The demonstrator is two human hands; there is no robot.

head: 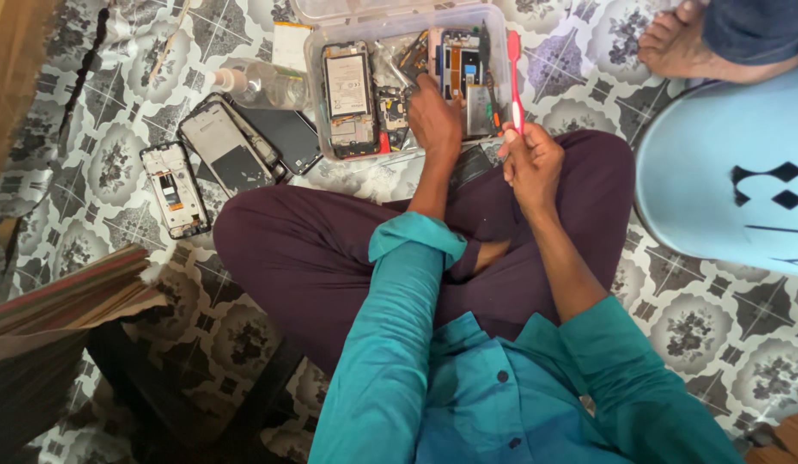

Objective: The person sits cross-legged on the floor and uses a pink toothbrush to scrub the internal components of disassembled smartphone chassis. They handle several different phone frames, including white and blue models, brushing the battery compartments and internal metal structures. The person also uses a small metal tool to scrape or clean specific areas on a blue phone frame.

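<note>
While the person sits cross-legged on the tiled floor, things lie so:
Right hand point(531, 165): grip pinched around the handle of one red toothbrush point(514, 77), head up, just right of the clear plastic box point(313, 69), likely kept ready as a cleaning brush.
Left hand point(433, 116): reaches into the box, fingers bent down onto small parts; I cannot tell whether the grip has closed on anything.
Box contents: two opened phone bodies, one left and one right of the hand, with loose boards between them, likely gathered so nothing strays.
Left of box: one clear bottle point(261, 83), three phone pieces laid flat on the floor.
</note>
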